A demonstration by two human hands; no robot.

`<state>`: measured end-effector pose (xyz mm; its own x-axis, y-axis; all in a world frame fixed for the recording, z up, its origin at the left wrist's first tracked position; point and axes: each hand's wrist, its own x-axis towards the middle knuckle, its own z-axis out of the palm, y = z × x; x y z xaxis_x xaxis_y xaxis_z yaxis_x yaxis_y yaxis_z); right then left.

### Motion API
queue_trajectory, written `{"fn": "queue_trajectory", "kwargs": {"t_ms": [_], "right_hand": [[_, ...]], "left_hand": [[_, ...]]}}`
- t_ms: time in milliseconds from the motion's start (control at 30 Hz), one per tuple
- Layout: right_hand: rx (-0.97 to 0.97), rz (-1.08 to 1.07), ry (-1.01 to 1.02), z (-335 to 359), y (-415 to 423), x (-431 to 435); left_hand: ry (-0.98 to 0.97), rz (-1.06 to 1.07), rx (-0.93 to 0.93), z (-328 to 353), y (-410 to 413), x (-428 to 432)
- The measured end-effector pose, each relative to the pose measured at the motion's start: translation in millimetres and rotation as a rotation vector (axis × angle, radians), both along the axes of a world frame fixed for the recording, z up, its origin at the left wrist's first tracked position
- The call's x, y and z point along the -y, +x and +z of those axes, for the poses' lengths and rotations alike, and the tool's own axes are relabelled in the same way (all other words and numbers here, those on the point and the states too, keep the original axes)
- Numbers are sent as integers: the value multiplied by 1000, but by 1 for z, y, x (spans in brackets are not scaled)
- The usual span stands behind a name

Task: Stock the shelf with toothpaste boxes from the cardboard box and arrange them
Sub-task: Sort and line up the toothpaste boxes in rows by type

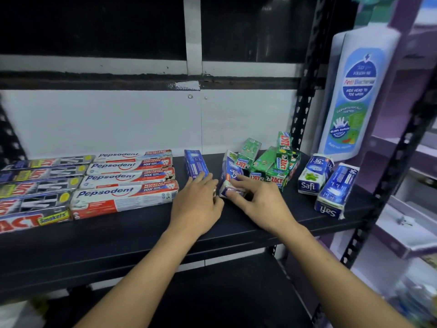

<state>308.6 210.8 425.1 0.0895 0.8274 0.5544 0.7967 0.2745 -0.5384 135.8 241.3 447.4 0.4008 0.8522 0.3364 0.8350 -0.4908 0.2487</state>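
Here, on the black shelf (142, 233), red-and-white boxes (125, 185) lie in rows; the left hand (196, 202) rests fairly straight fingers on a blue box (195, 162), while the right hand (257, 202) pinches a tilted white-and-blue box (230, 171) beside green boxes (272, 166).

We are standing in a shop: we are facing a black metal shelf (142, 235) carrying rows of branded toothpaste boxes (127, 178), with a large wash bottle (354, 95) beside it.
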Motion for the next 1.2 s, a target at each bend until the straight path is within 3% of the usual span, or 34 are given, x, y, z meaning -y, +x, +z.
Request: {"fn": "queue_trajectory", "kwargs": {"t_ms": [200, 367, 500, 633, 733, 900, 1033, 1200], "right_hand": [[9, -172, 61, 4, -17, -3], [164, -55, -46, 5, -19, -4], [12, -70, -20, 8, -8, 8], [-4, -122, 61, 9, -1, 22], [48, -191, 109, 5, 10, 37], [214, -320, 263, -12, 27, 64], [308, -405, 250, -11, 23, 70], [387, -412, 131, -1, 11, 58]], "left_hand": [[109, -3, 8, -3, -1, 3], [50, -13, -9, -7, 1, -5], [19, -5, 17, -8, 1, -5], [108, 7, 62, -7, -2, 1], [138, -20, 166, -8, -7, 5], [30, -70, 415, -4, -19, 10], [-19, -97, 500, -5, -24, 15], [-160, -122, 761, -6, -39, 24]]}}
